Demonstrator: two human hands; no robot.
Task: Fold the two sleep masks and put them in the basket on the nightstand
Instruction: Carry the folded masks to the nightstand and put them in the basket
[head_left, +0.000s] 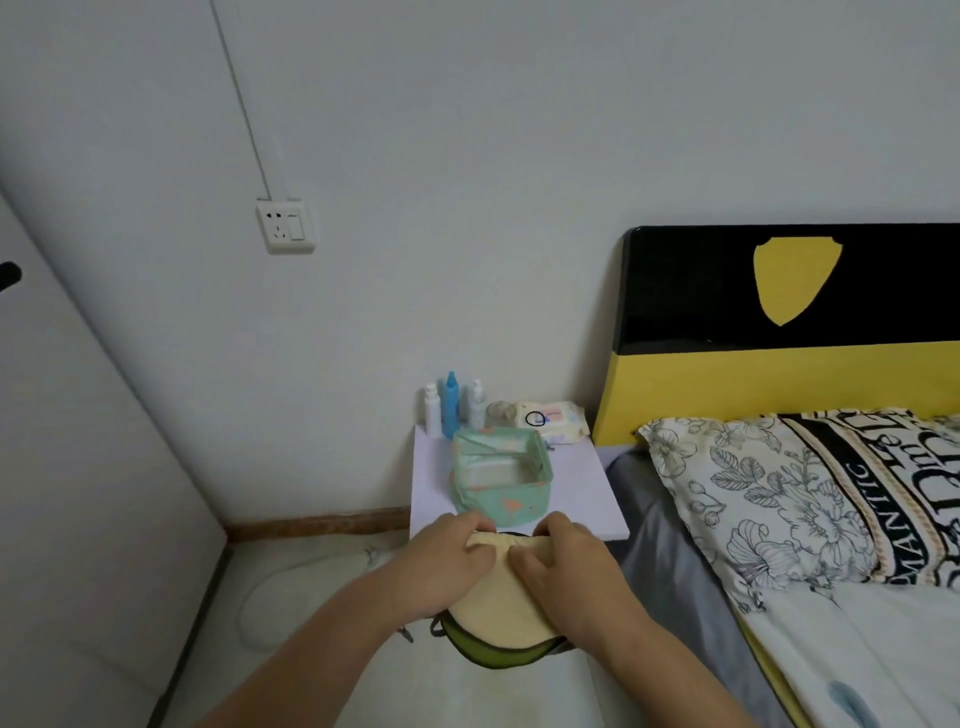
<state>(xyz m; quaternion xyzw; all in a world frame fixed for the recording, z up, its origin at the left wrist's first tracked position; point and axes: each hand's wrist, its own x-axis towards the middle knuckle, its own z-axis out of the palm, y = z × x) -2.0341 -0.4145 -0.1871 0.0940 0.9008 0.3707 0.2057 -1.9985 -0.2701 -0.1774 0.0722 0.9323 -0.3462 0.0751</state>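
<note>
Both hands hold one sleep mask (498, 603) in the air in front of the nightstand (582, 493). The mask shows a pale yellow inner side with a green, dark-edged rim along its lower border. My left hand (441, 561) grips its upper left part and my right hand (561, 566) grips its upper right part, fingers curled into the fabric at the top edge. The basket (501, 475) is a soft mint-green fabric box with orange marks, open at the top, standing on the nightstand just beyond my hands. A second mask is not visible.
At the back of the nightstand stand three small bottles (451, 405), a jar and a pack of wipes (553, 421). The bed with a patterned pillow (805, 493) and black-and-yellow headboard (779, 332) lies to the right. A wall socket (284, 226) is at upper left.
</note>
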